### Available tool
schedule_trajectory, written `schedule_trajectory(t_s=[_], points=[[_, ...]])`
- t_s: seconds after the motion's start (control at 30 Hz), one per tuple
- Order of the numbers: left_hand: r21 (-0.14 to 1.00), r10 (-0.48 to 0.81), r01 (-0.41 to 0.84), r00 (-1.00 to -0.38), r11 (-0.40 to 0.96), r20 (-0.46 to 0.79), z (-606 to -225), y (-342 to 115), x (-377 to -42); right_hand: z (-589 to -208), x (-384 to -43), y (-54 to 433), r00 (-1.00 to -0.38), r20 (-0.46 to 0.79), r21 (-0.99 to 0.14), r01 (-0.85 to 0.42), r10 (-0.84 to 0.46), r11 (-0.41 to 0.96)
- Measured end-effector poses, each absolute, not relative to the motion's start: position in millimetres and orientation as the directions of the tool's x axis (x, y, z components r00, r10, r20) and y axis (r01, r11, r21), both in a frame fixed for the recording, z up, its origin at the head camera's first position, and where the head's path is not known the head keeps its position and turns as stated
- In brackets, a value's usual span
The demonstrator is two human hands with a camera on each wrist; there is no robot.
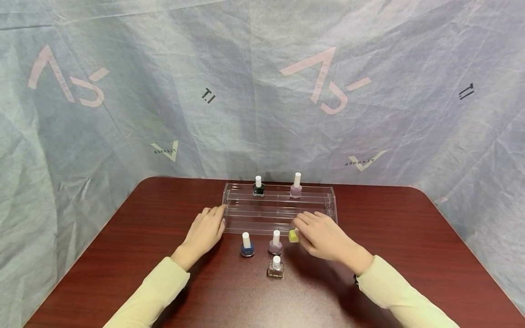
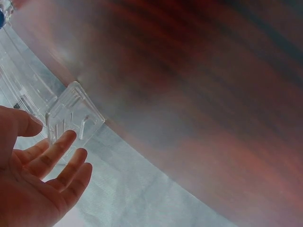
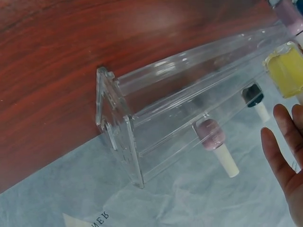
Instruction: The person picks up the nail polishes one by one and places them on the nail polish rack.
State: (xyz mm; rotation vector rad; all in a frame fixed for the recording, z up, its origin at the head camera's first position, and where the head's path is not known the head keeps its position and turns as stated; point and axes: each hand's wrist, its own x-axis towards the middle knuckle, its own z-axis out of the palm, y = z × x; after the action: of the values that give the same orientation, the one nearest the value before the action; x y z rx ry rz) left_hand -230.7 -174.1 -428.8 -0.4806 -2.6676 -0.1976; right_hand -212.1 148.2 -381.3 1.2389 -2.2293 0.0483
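A clear tiered rack [image 1: 262,213] stands on the table. My left hand [image 1: 206,226] is at its left end, fingers loosely extended; in the left wrist view the fingertips overlap the end panel [image 2: 75,116]. My right hand [image 1: 326,235] pinches a yellow nail polish bottle [image 1: 293,236] near the rack's front right; its cap is mostly hidden by the fingers. On the top tier stand a black nail polish bottle [image 1: 259,189] and a pale purple one [image 1: 296,189]. Before the rack stand a blue bottle [image 1: 247,248], a mauve bottle [image 1: 275,247] and a clear-looking bottle [image 1: 276,269], all white-capped.
The dark red wooden table [image 1: 197,291] extends to both sides of the rack. Behind its far edge hangs a grey-white cloth [image 1: 246,127] with printed marks.
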Motion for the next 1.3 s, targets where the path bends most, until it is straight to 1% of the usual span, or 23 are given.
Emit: schedule_trajectory(t_s=[0.47,1.0,1.3], points=[[0.052,0.308,0.366,-0.844,0.929,0.438,-429,-173,-230,-373,-230,137,-0.416,0.536,0.217,-0.773,-0.734,0.596],[0.057,0.310,0.371,-0.842,0.927,0.442,-429,-174,-229,-370,-251,116,-0.402,0.545,0.222,-0.777,-0.736,0.589],[0.058,0.303,0.360,-0.852,0.931,0.428,-428,-173,-229,-369,-260,105,-0.396,0.561,0.197,-0.790,-0.728,0.581]])
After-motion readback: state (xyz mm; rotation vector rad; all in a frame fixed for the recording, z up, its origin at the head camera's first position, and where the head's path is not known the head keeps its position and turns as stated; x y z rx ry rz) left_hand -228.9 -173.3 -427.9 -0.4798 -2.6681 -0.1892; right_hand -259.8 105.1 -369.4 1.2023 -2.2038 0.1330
